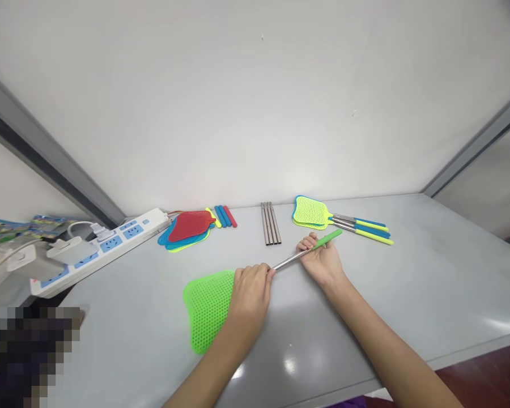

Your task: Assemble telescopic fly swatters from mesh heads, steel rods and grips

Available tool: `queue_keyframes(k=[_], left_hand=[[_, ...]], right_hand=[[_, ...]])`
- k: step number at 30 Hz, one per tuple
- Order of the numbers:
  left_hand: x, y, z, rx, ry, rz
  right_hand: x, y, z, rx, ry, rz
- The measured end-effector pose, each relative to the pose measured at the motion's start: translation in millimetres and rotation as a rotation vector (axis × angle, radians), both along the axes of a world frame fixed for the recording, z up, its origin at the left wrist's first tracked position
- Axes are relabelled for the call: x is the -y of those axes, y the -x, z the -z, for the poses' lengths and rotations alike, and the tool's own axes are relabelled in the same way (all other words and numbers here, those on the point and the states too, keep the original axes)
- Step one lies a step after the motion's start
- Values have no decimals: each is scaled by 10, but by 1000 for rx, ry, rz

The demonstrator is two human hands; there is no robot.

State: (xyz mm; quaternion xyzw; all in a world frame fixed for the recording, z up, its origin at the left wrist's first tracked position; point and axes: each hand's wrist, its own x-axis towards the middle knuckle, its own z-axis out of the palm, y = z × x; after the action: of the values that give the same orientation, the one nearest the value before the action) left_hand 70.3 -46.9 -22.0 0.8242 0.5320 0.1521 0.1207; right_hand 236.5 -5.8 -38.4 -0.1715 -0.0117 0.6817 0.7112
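From where I stand, the green swatter (pixel 208 309) spans the near middle; the left hand (pixel 250 292) clamps on it beside the mesh, the right hand's (pixel 322 263) fingers curl by the green grip (pixel 333 234). Probably light, mesh bendy; the stiff metal rod (pixel 289 260) suits holding.

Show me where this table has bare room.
Most room: right side of the table, bordered by the assembled swatters and right forearm. Another patch lies left, between the power strip and green swatter head. Crowded: back left, with loose heads and short handles.
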Motion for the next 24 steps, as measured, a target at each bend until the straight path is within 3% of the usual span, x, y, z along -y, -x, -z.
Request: queue_keyframes(k=[3,6,10,14,24], left_hand=[[-18,-2,20,3,-9,-26],[-28,6,46,1,-8,-19],[-44,36,56,17,-40,23],[-53,61,38,39,-62,53],[-104,141,117,87,-149,33]], right_hand=[[-14,-9,-2,-9,89,85],[-22,-44,-1,45,78,153],[-45,-86,13,104,56,135],[-88,-156,37,131,124,141],[-141,-401,33,154,176,207]])
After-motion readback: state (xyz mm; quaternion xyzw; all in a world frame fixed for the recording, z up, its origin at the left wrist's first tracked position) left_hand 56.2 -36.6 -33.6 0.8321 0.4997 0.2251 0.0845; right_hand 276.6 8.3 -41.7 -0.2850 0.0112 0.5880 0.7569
